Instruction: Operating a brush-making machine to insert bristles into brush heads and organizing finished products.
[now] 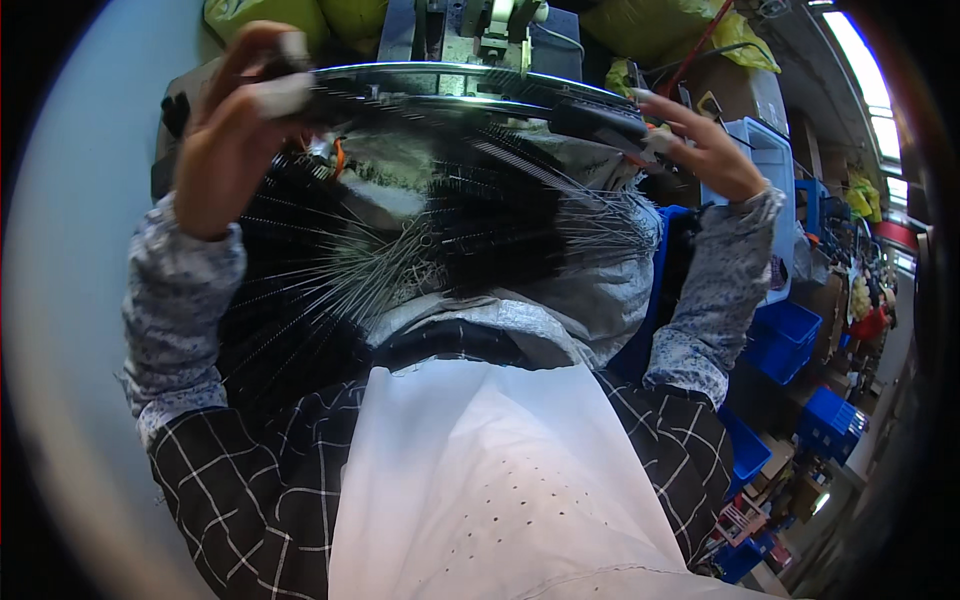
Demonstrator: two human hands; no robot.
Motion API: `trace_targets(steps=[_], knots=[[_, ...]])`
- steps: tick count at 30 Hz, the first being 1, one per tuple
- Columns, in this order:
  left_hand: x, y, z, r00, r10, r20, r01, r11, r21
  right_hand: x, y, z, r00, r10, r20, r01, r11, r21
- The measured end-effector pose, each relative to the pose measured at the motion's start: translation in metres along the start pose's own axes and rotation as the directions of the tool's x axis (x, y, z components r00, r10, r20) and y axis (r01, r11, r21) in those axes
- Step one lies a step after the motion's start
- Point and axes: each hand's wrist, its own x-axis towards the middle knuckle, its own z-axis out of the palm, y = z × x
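My left hand (pixel 232 135), blurred, is raised at the left end of a shiny metal rail (pixel 440 68). Its thumb and forefinger, both with pale coverings, close around something dark that I cannot make out. At the rail's right end is my right hand (pixel 712 155), fingers stretched toward a black block (pixel 598 122) and apart from each other. Under the rail, bundles of thin wire rods with black bristles (pixel 500 215) fan out across my lap. The bare wire ends (pixel 395 265) cross near the middle. Motion blur hides details between my hands.
A machine head (pixel 495 35) stands behind the rail, with yellow bags (pixel 635 35) beside it. Whitish sacking (pixel 600 310) lies beneath the bristled rods. Blue bins (pixel 783 338) and a pale blue crate (pixel 765 165) stand at the right. A pale wall (pixel 90 250) runs along the left.
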Motion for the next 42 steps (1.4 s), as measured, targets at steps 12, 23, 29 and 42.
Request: trace_targets(steps=[12, 23, 29, 42], knots=[[-0.048, 0.008, -0.025, 0.853, -0.518, 0.072, 0.161, 0.39, 0.906, 0.069, -0.003, 0.078, 0.732, -0.488, -0.476, 0.003, 0.7, -0.714], [-0.131, 0.01, -0.048, 0.552, -0.755, -0.354, 0.499, -0.041, 0.866, 0.105, 0.059, 0.061, 0.801, -0.204, -0.562, -0.313, 0.658, -0.685], [-0.133, 0.008, -0.048, 0.506, -0.758, -0.411, 0.483, -0.146, 0.863, 0.117, 0.068, 0.053, 0.848, -0.18, -0.498, -0.289, 0.631, -0.72], [-0.11, 0.08, -0.051, 0.83, -0.503, -0.24, 0.445, 0.338, 0.829, 0.101, 0.081, 0.037, 0.773, 0.055, -0.632, -0.561, 0.524, -0.64]])
